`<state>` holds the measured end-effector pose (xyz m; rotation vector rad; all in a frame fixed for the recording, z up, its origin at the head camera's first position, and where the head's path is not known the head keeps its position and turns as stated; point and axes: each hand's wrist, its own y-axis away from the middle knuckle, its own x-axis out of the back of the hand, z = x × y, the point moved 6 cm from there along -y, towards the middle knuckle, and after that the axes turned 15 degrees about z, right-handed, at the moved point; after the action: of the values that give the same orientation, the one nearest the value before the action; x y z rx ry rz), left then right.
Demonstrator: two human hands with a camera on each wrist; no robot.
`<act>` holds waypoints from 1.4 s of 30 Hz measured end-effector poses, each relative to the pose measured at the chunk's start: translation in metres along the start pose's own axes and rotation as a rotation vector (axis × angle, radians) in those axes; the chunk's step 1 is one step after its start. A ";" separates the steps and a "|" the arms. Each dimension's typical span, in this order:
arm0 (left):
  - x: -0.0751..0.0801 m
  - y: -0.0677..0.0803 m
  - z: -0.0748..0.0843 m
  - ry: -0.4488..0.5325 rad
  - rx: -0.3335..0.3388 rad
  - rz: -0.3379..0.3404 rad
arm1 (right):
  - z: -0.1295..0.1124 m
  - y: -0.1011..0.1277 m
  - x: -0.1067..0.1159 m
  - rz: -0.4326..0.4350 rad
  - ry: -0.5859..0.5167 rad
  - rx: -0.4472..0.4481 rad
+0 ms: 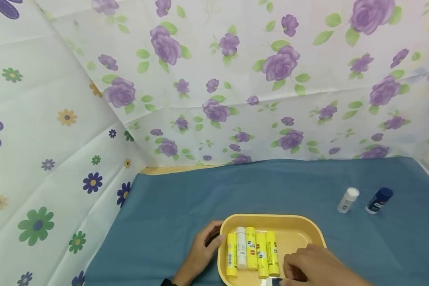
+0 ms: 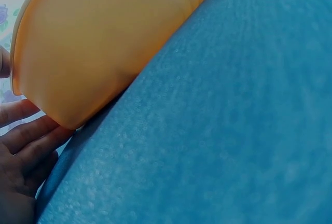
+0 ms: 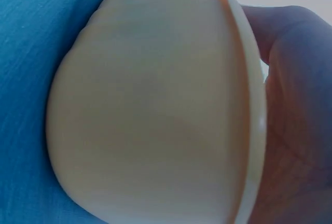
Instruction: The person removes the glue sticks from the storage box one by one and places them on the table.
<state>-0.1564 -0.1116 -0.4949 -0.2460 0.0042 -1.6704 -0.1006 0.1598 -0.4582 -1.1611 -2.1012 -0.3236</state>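
Observation:
A yellow plastic tray [image 1: 268,215] sits at the front of the table. My left hand [image 1: 201,248] holds its left side, thumb over the rim and the other fingers against the outer wall [image 2: 104,42]. Inside, several yellow glue sticks [image 1: 251,248] and one white glue stick [image 1: 241,254] lie side by side in the left half. My right hand [image 1: 311,264] reaches over the right rim, fingers curled round a white and dark blue glue stick [image 1: 269,282] at the bottom edge of the head view. In the right wrist view the tray's wall hides those fingertips.
To the right beyond the tray, a white-capped glue stick [image 1: 348,200] and a dark blue glue stick [image 1: 379,200] stand upright on the blue tablecloth [image 1: 171,206]. Flower-printed sheets [image 1: 214,79] hang behind and at the left.

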 end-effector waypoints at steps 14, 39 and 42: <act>0.014 0.003 0.005 -0.017 -0.027 0.014 | -0.008 -0.003 -0.004 -0.068 -0.106 -0.236; 0.000 0.000 0.003 -0.049 -0.025 0.001 | -0.003 0.006 0.015 0.018 -0.053 -0.209; 0.000 -0.002 0.002 -0.053 -0.015 0.015 | -0.005 0.006 0.023 0.046 -0.099 -0.177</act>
<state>-0.1578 -0.1111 -0.4930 -0.3010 -0.0210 -1.6486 -0.1014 0.1749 -0.4399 -1.3507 -2.1619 -0.4468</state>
